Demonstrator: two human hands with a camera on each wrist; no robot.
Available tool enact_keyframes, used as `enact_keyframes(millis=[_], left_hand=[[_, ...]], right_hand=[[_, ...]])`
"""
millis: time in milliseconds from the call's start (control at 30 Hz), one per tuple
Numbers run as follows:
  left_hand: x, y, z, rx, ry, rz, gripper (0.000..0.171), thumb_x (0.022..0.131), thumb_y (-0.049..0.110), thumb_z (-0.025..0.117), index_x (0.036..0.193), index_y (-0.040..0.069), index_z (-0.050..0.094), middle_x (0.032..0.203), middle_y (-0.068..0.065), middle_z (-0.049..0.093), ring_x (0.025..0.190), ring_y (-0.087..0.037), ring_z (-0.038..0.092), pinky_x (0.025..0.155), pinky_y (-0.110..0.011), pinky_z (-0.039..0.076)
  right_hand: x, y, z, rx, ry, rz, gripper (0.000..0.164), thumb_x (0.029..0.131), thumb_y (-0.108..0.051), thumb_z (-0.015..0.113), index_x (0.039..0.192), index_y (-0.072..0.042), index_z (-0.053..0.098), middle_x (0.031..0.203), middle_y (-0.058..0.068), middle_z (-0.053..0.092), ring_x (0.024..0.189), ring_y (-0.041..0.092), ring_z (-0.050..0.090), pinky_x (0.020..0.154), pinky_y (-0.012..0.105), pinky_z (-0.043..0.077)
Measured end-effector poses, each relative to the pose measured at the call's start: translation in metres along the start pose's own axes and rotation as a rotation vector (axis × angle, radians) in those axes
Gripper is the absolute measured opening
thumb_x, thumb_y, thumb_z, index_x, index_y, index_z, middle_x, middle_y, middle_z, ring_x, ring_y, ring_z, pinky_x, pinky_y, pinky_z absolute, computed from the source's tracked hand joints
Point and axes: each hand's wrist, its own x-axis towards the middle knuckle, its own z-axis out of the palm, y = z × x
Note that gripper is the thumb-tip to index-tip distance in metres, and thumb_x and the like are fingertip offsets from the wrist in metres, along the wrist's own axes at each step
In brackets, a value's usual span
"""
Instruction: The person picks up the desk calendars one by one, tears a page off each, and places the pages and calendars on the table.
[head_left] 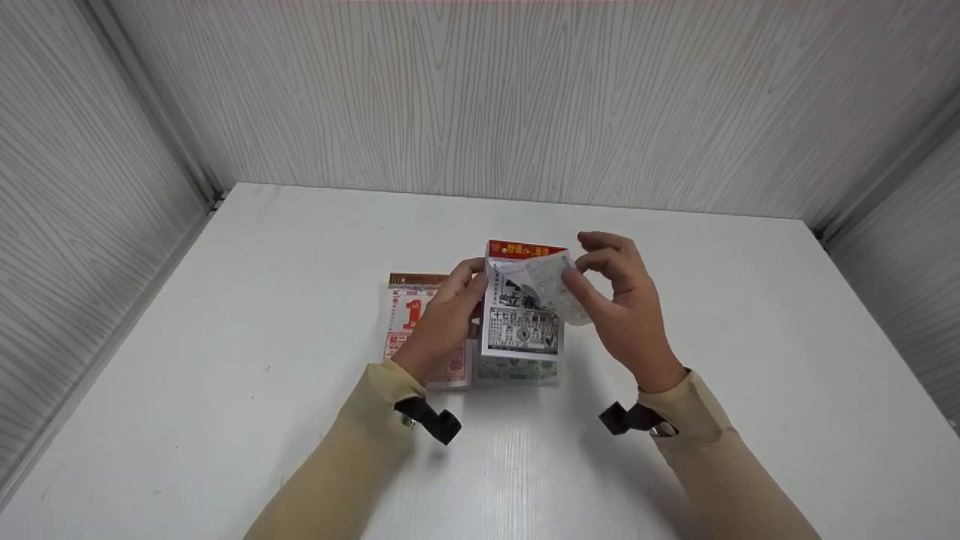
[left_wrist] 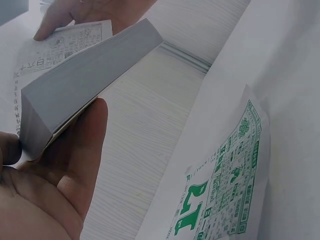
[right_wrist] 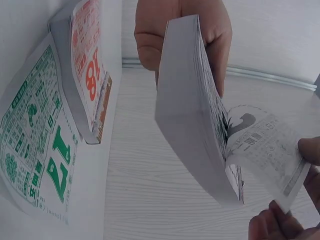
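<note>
My left hand [head_left: 446, 322] grips the left edge of a thick tear-off calendar [head_left: 521, 334], held up off the table; its header is red with yellow characters. The thumb lies along one edge, and fingers pass behind the block in the left wrist view. My right hand [head_left: 622, 307] pinches a thin page [right_wrist: 272, 150] between thumb and fingers. That page is bent away from the block, still close to it near the header. Black print shows on the page beneath. The block's thick grey side [left_wrist: 95, 70] faces the left wrist view.
A second tear-off calendar [head_left: 405, 319] with red print and a brown header lies on the white table [head_left: 300, 420], partly behind my left hand. Beside it lies a loose page [right_wrist: 42, 130] with a green 17. A wood-grain panel [head_left: 487, 97] rises behind the table.
</note>
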Motion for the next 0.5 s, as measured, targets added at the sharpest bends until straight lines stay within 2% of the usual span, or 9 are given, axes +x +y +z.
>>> enact_keyframes(millis=[100, 267, 367, 500], left_hand=[[-0.001, -0.001, 0.000, 0.019, -0.003, -0.013, 0.039, 0.113, 0.040, 0.037, 0.149, 0.028, 0.044, 0.121, -0.013, 0.063, 0.103, -0.027, 0.066, 0.082, -0.040, 0.058], [-0.002, -0.001, 0.001, 0.033, -0.019, -0.026, 0.039, 0.113, 0.041, 0.037, 0.148, 0.028, 0.045, 0.121, -0.013, 0.063, 0.103, -0.027, 0.066, 0.083, -0.038, 0.057], [-0.003, 0.000, 0.002, 0.023, -0.036, -0.029, 0.040, 0.112, 0.040, 0.037, 0.149, 0.029, 0.044, 0.123, -0.012, 0.063, 0.105, -0.028, 0.066, 0.085, -0.039, 0.057], [-0.003, 0.001, 0.003, 0.036, -0.056, -0.018, 0.044, 0.109, 0.035, 0.043, 0.152, 0.027, 0.040, 0.130, -0.010, 0.063, 0.111, -0.029, 0.066, 0.090, -0.042, 0.057]], right_hand=[[0.002, 0.004, -0.002, 0.042, 0.013, 0.092, 0.013, 0.101, -0.010, 0.066, 0.103, 0.003, 0.062, 0.149, 0.011, 0.048, 0.140, 0.024, 0.047, 0.114, 0.039, 0.043], [0.005, 0.010, -0.003, 0.075, -0.004, 0.254, 0.020, 0.100, -0.017, 0.070, 0.106, 0.001, 0.065, 0.142, 0.007, 0.059, 0.124, 0.023, 0.063, 0.093, 0.029, 0.055], [0.006, 0.012, -0.003, 0.080, 0.037, 0.280, 0.022, 0.099, -0.018, 0.073, 0.107, 0.001, 0.068, 0.128, 0.009, 0.067, 0.106, 0.020, 0.069, 0.079, 0.025, 0.057], [0.007, 0.014, -0.003, 0.072, 0.086, 0.279, 0.022, 0.099, -0.018, 0.073, 0.111, 0.000, 0.070, 0.113, 0.011, 0.068, 0.093, 0.019, 0.068, 0.074, 0.024, 0.056]])
